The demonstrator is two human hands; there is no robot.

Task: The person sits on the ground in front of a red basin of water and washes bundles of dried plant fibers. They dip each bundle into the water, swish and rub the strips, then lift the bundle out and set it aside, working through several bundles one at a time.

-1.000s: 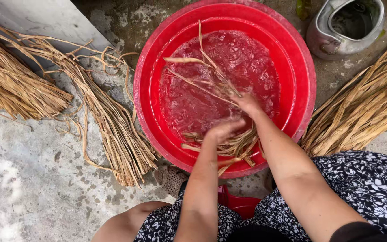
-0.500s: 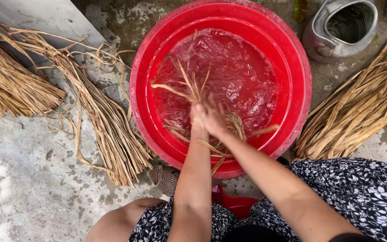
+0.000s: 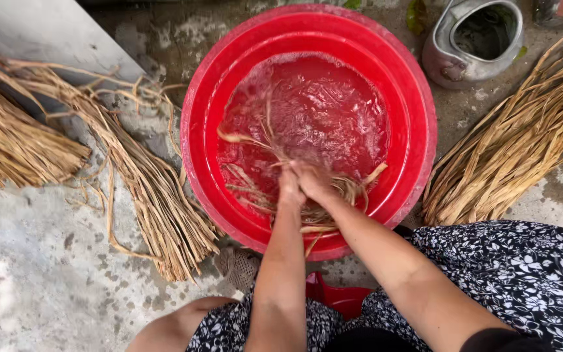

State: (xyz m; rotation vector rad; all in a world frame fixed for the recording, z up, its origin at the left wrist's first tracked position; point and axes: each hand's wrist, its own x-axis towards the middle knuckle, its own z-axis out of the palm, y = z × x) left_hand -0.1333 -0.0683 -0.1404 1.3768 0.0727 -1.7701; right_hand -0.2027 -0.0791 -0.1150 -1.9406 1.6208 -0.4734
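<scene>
Grip, left hand (image 3: pixel 290 186): closed around a bunch of wet straw strands (image 3: pixel 275 160), in the water near the front of the basin.
Grip, right hand (image 3: pixel 312 182): pressed close against the left hand, fingers curled on the same strands; motion blur hides the fingertips.
Strands: tan and limp, fanning out from both hands toward the left and far side of the water; a few loose ends lie over the near rim.
Basin (image 3: pixel 418 130): round, red plastic, standing on the concrete floor (image 3: pixel 34 280), holding churned, foamy water (image 3: pixel 333 111).
Left of basin: a long bundle of dry straw (image 3: pixel 158 202) lying on the floor, just beside the rim; a thicker sheaf (image 3: pixel 14 146) further left.
Right of basin: another heap of dry straw (image 3: pixel 516 150), its ends near the rim.
Upper right: a grey metal kettle (image 3: pixel 474 39), lid off, apart from the basin.
Foreground: patterned dark floral skirt (image 3: pixel 516 274) over the person's knees.
</scene>
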